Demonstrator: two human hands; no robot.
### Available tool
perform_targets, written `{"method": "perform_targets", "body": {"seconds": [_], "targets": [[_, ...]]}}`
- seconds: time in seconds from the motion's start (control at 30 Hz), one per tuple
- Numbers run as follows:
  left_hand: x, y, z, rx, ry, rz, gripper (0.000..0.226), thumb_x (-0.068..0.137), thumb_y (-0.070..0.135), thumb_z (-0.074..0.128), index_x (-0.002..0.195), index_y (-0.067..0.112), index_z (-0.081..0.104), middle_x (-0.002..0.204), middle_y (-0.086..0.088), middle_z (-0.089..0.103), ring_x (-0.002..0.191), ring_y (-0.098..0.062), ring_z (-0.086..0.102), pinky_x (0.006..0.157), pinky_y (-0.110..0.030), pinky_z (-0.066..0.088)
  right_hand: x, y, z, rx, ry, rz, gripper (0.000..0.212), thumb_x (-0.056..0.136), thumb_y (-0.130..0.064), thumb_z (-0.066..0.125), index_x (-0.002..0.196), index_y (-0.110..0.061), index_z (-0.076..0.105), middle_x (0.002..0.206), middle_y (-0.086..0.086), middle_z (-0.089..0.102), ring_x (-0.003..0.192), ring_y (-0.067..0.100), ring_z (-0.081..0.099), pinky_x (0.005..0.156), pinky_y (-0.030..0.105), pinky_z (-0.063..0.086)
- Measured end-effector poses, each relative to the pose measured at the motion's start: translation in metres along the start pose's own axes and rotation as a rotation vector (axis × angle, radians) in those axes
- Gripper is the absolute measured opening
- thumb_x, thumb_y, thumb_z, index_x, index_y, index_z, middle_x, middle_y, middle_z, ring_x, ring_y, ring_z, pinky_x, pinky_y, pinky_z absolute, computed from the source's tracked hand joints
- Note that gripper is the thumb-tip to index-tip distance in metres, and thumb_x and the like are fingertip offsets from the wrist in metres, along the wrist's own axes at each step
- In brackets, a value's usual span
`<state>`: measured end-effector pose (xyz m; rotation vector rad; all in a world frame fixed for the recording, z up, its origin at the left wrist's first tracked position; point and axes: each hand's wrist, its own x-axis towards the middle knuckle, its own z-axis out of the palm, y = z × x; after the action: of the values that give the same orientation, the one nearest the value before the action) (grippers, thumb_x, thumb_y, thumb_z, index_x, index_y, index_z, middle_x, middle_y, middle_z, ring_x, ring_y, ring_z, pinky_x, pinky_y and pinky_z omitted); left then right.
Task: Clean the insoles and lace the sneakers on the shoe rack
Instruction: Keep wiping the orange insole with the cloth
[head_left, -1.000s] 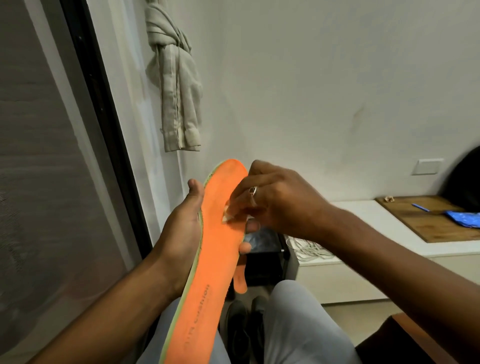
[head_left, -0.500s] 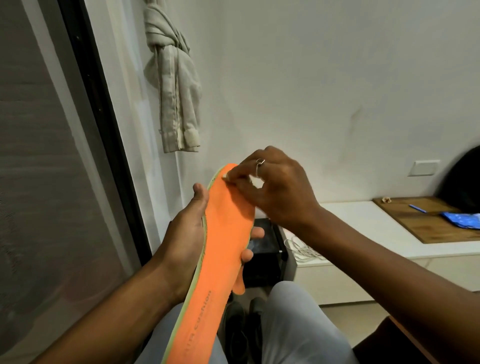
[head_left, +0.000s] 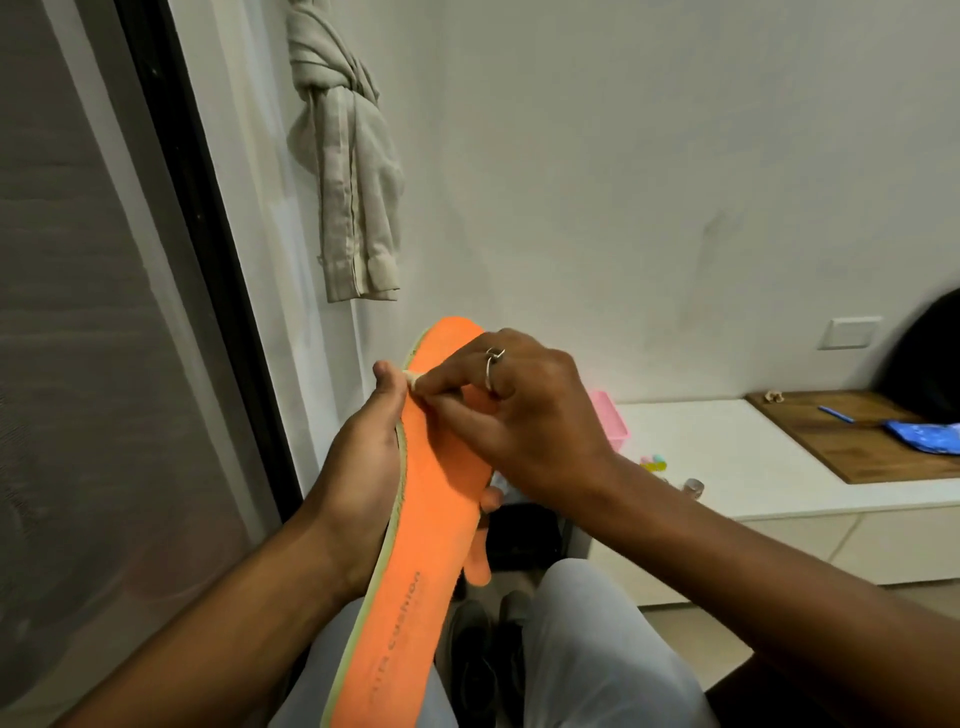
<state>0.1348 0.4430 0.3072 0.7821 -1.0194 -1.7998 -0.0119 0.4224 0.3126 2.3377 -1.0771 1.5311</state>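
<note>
The orange insole (head_left: 431, 525) stands tilted above the person's lap, toe end up. The left hand (head_left: 363, 467) is wrapped around its left edge, thumb up and fingertips showing past the right edge. The right hand (head_left: 519, 415) pinches a small pale wad (head_left: 414, 378) against the insole's upper left edge. Near the insole's heel, dark print reads "cushion"; the letters before it are too blurred to read.
</note>
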Motion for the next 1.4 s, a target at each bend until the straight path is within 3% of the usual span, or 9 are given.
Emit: {"method": "perform_targets", "body": {"seconds": [0.17, 0.27, 0.37, 0.57, 0.77, 0.93, 1.07, 1.23, 1.4], "targets": [[-0.002, 0.002, 0.003, -0.069, -0.131, -0.042, 0.079, 0.095, 0.073, 0.018, 0.119, 0.022, 0.073, 0.117, -0.017, 0.071, 0.089, -0.035, 0.07, 0.077, -0.047, 0.056, 0.008, 0.006, -0.007, 0.021, 0.033, 0.121, 0.009, 0.081, -0.018, 0.079, 0.089, -0.022, 0.081, 0.086, -0.007, 0.076, 0.078, 0.01, 0.062, 0.071, 0.039, 0.053], [0.0, 0.006, 0.0, -0.108, -0.096, -0.027, 0.086, 0.095, 0.073, 0.019, 0.119, 0.012, 0.073, 0.122, -0.02, 0.07, 0.107, -0.034, 0.071, 0.083, -0.046, 0.061, -0.009, -0.016, -0.004, 0.137, -0.084, 0.042, 0.01, 0.081, -0.012, 0.081, 0.089, -0.018, 0.081, 0.088, -0.008, 0.076, 0.08, 0.01, 0.064, 0.074, 0.029, 0.052], [0.001, 0.008, -0.003, -0.113, -0.076, -0.028, 0.088, 0.094, 0.075, 0.021, 0.119, 0.009, 0.073, 0.12, -0.021, 0.07, 0.106, -0.035, 0.071, 0.083, -0.044, 0.061, -0.019, -0.022, -0.006, 0.171, -0.185, 0.011, 0.009, 0.084, -0.016, 0.081, 0.092, -0.019, 0.081, 0.09, -0.008, 0.076, 0.085, 0.014, 0.065, 0.074, 0.037, 0.053], [0.0, 0.001, 0.007, -0.129, -0.06, -0.003, 0.078, 0.098, 0.07, 0.019, 0.127, 0.016, 0.068, 0.12, -0.018, 0.071, 0.101, -0.032, 0.073, 0.078, -0.046, 0.062, 0.005, -0.002, -0.001, 0.035, -0.015, 0.138, 0.009, 0.082, -0.018, 0.081, 0.09, -0.022, 0.081, 0.087, -0.009, 0.075, 0.079, 0.012, 0.061, 0.07, 0.04, 0.051], [0.004, 0.008, -0.005, -0.073, 0.0, 0.009, 0.084, 0.096, 0.072, 0.021, 0.119, 0.009, 0.07, 0.112, -0.018, 0.074, 0.098, -0.032, 0.074, 0.075, -0.04, 0.062, -0.024, -0.02, -0.001, 0.169, -0.189, -0.035, 0.01, 0.084, -0.013, 0.08, 0.093, -0.017, 0.08, 0.092, -0.006, 0.075, 0.084, 0.018, 0.064, 0.071, 0.041, 0.053], [0.007, 0.001, -0.006, -0.045, -0.035, 0.025, 0.081, 0.095, 0.073, 0.022, 0.126, 0.014, 0.068, 0.112, -0.015, 0.072, 0.093, -0.031, 0.07, 0.079, -0.042, 0.056, -0.004, 0.007, -0.013, -0.176, -0.143, -0.24, 0.011, 0.092, -0.023, 0.072, 0.095, -0.018, 0.081, 0.091, -0.001, 0.074, 0.077, 0.023, 0.061, 0.066, 0.038, 0.051], [0.006, 0.005, -0.007, -0.019, -0.088, 0.015, 0.082, 0.093, 0.076, 0.021, 0.116, 0.016, 0.072, 0.09, -0.021, 0.069, 0.069, -0.035, 0.064, 0.064, -0.041, 0.057, 0.013, 0.027, -0.022, -0.323, -0.119, -0.231, 0.013, 0.092, -0.026, 0.07, 0.094, -0.019, 0.081, 0.091, -0.001, 0.074, 0.077, 0.024, 0.059, 0.063, 0.038, 0.05], [0.009, 0.003, -0.01, -0.011, -0.017, 0.056, 0.075, 0.098, 0.07, 0.021, 0.106, 0.015, 0.072, 0.09, -0.009, 0.074, 0.072, -0.021, 0.069, 0.063, -0.033, 0.056, -0.004, 0.012, -0.028, -0.156, -0.503, -0.44, 0.014, 0.087, -0.015, 0.078, 0.1, -0.019, 0.079, 0.104, -0.004, 0.073, 0.087, 0.023, 0.06, 0.068, 0.038, 0.05], [0.008, 0.004, -0.011, 0.048, -0.061, 0.007, 0.083, 0.092, 0.077, 0.021, 0.123, 0.017, 0.07, 0.112, -0.024, 0.071, 0.085, -0.037, 0.068, 0.077, -0.046, 0.057, 0.02, 0.04, -0.044, -0.288, -0.411, -0.438, 0.013, 0.093, -0.011, 0.071, 0.1, -0.019, 0.08, 0.107, -0.006, 0.075, 0.086, 0.021, 0.059, 0.066, 0.039, 0.052]]}}
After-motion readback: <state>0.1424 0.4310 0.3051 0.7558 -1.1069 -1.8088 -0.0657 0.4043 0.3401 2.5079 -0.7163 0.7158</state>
